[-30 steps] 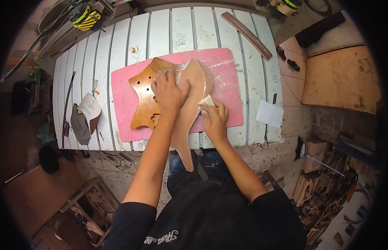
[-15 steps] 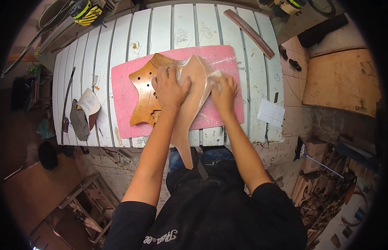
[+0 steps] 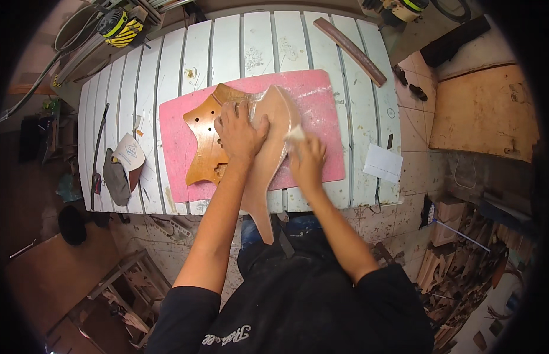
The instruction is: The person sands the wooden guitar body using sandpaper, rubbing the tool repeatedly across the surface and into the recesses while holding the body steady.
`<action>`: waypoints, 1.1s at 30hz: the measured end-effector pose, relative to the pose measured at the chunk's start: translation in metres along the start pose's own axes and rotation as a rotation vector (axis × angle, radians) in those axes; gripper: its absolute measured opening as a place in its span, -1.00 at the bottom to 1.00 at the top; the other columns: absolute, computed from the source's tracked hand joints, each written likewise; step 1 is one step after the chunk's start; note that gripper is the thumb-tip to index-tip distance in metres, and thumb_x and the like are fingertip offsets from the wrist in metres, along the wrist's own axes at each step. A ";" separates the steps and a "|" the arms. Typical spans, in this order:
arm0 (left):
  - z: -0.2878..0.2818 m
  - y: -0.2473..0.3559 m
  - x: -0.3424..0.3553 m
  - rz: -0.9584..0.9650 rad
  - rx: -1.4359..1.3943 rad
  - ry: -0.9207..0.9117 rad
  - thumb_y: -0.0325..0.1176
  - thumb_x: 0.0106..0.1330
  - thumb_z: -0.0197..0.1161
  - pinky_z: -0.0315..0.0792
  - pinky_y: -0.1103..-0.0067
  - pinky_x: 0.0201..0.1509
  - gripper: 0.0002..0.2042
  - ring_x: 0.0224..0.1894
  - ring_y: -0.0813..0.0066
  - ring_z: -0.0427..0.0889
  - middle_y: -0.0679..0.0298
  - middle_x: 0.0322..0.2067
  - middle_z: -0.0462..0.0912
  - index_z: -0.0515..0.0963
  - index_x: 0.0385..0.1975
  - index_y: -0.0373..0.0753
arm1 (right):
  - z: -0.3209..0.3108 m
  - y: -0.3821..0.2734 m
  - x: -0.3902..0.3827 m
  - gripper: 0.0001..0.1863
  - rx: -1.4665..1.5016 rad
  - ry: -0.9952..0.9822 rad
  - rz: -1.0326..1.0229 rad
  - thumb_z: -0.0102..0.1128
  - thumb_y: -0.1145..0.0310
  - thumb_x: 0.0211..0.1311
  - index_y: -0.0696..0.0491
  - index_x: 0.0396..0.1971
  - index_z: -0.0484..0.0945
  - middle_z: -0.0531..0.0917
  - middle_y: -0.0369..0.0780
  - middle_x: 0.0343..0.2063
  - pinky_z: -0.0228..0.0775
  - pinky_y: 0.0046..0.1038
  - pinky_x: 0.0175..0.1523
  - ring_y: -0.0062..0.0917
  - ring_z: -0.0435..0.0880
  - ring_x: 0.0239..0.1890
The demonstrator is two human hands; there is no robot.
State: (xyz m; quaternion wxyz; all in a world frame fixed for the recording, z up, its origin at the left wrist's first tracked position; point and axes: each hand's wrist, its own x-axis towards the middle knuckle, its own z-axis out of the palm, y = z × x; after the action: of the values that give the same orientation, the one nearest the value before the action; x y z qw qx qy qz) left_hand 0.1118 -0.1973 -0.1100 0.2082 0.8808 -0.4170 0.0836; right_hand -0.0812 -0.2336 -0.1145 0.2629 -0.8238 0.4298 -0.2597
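My left hand (image 3: 242, 133) grips the upper part of a pale wooden guitar-shaped piece (image 3: 274, 112), fingers bent over its left side and thumb on top. Beside and partly under it lies a glossy amber wooden body (image 3: 201, 118) with holes and cutouts. My right hand (image 3: 308, 165), blurred, pinches a small whitish folded pad (image 3: 296, 134) against the pale piece's right edge. The pieces lie on a dusty pink mat (image 3: 174, 130), and the pale piece's narrow end hangs past the table's front edge.
The white slatted table (image 3: 257, 41) carries a brown bar (image 3: 348, 50), a white paper (image 3: 383, 162), a grey cloth (image 3: 117, 177) with a paper piece on it, and a dark thin strip. Yellow-black machines (image 3: 121, 29) stand behind. A plywood panel (image 3: 475, 112) and wood offcuts are at right.
My right hand with the pad moved up along the pale piece's edge, then back down. My left hand stays in place on the piece. The view has shifted slightly.
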 end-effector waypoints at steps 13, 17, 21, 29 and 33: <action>-0.002 0.003 0.001 -0.002 0.007 -0.016 0.12 0.21 0.35 0.21 0.09 0.39 -0.37 0.36 0.07 0.43 0.01 0.19 0.53 0.62 0.15 -0.22 | 0.005 0.020 0.003 -0.70 0.080 0.008 -0.006 0.40 0.40 0.28 -0.09 0.01 0.77 0.59 -0.07 0.17 0.29 0.05 0.38 -0.02 0.49 0.23; -0.001 0.005 0.002 0.001 -0.005 -0.027 0.13 0.21 0.35 0.20 0.08 0.41 -0.35 0.37 0.06 0.42 -0.01 0.20 0.53 0.61 0.17 -0.23 | 0.008 0.032 0.069 -0.73 0.054 0.035 0.063 0.41 0.39 0.29 -0.13 -0.02 0.76 0.60 -0.14 0.18 0.30 -0.02 0.37 -0.07 0.49 0.23; 0.000 -0.001 -0.001 -0.008 0.001 -0.009 0.14 0.22 0.34 0.19 0.07 0.44 -0.34 0.39 0.06 0.40 -0.02 0.22 0.52 0.61 0.19 -0.23 | 0.005 0.009 0.007 -0.73 0.051 0.062 0.001 0.40 0.37 0.31 -0.14 0.00 0.75 0.59 -0.16 0.17 0.30 0.00 0.34 -0.09 0.49 0.22; -0.003 0.004 0.000 0.005 -0.001 -0.019 0.12 0.23 0.35 0.21 0.09 0.42 -0.35 0.37 0.07 0.43 0.00 0.21 0.54 0.62 0.19 -0.25 | 0.008 0.024 0.058 -0.72 0.019 0.032 0.079 0.39 0.39 0.29 -0.14 -0.01 0.75 0.59 -0.16 0.11 0.30 0.00 0.35 -0.08 0.49 0.20; -0.003 0.003 0.001 0.020 0.019 0.032 0.09 0.23 0.36 0.25 0.12 0.37 -0.38 0.30 0.08 0.48 0.02 0.16 0.56 0.63 0.16 -0.25 | 0.004 0.013 0.004 -0.69 0.026 0.048 -0.010 0.40 0.43 0.26 -0.16 0.00 0.76 0.59 -0.17 0.10 0.29 0.00 0.37 -0.08 0.50 0.19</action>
State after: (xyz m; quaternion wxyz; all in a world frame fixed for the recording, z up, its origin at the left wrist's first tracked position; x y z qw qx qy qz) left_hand 0.1102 -0.1980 -0.1062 0.2058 0.8771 -0.4214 0.1037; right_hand -0.0839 -0.2421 -0.1248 0.2618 -0.8161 0.4283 -0.2864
